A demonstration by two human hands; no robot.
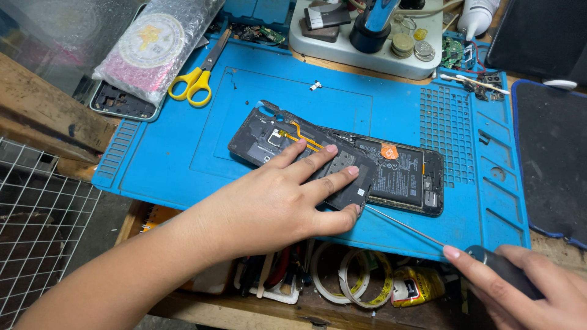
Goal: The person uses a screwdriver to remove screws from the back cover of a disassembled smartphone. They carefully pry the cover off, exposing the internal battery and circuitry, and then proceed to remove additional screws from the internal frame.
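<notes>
right hand cut off by the near and right edges, grip on the dark screwdriver handle partly hidden. middle of the phone back cover covered by the left hand. tape rolls half hidden under the blue mat. far tray cropped at the top edge.
</notes>
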